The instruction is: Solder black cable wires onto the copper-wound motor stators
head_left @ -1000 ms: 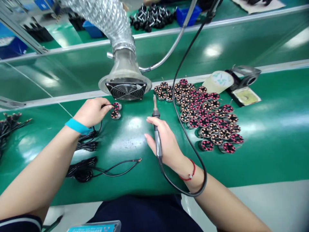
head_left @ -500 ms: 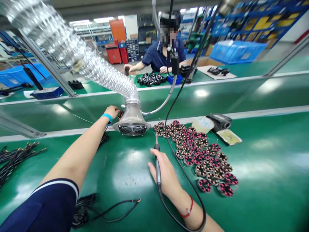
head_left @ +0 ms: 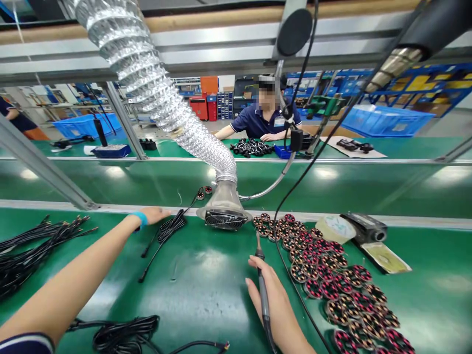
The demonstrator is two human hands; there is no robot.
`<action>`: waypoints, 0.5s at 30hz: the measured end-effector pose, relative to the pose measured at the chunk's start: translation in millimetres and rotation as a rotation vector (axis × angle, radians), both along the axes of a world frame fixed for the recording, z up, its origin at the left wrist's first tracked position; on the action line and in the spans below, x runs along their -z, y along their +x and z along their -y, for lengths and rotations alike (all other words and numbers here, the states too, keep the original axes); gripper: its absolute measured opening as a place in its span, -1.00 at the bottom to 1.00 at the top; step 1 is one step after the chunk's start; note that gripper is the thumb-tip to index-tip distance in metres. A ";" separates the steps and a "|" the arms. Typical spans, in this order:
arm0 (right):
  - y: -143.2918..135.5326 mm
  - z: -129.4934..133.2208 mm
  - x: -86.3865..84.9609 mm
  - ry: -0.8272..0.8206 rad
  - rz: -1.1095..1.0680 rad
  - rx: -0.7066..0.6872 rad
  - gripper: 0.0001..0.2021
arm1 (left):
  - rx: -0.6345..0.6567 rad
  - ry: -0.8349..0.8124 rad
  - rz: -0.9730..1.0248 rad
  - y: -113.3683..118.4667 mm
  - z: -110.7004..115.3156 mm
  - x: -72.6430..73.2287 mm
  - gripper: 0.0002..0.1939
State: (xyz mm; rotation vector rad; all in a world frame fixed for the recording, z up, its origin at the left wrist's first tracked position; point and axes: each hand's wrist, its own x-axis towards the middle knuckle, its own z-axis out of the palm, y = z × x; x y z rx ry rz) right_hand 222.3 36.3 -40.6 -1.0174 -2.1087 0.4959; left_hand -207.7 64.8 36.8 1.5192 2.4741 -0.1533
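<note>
My left hand (head_left: pixel 157 215), a blue band at its wrist, reaches over the back edge of the green bench with fingers stretched out and nothing seen in them. Right beside it lies a coiled black cable bundle (head_left: pixel 171 227). Two round wire-wound motor stators (head_left: pixel 200 193) are at the cable's far end, by the fume hood (head_left: pixel 224 206). In my right hand (head_left: pixel 276 300) is a soldering iron (head_left: pixel 262 290), its tip pointing away from me toward the hood. Many copper and pink stators (head_left: pixel 324 273) lie close together to the right of that hand.
A silver flexible duct (head_left: pixel 177 115) runs down to the hood. Black cables lie at left (head_left: pixel 33 250) and at the front (head_left: pixel 127 334). A dark device (head_left: pixel 365 227) and a small yellowish sponge tray (head_left: pixel 385 256) stand at right. A co-worker (head_left: pixel 265 115) sits opposite.
My left hand has come away from the stators behind the hood and now sits left of the cable bundle. The view has tilted upward. My right hand still holds the soldering iron.
</note>
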 end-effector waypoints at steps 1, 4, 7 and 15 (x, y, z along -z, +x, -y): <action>0.1 -0.7 1.9 -0.007 0.008 0.006 -0.62 | 0.033 -0.033 0.043 6.5 8.8 6.1 -0.59; 0.3 -3.4 7.3 -0.035 0.022 0.010 -0.63 | 0.121 -0.061 0.118 31.1 23.9 27.7 -0.51; 1.7 -7.3 11.7 -0.056 0.030 0.008 -0.63 | 0.135 -0.016 0.122 41.8 20.5 36.5 -0.62; 7.6 -18.5 18.0 -0.143 0.032 0.049 -0.66 | -0.093 0.599 -0.174 -14.2 -4.6 -61.2 -0.56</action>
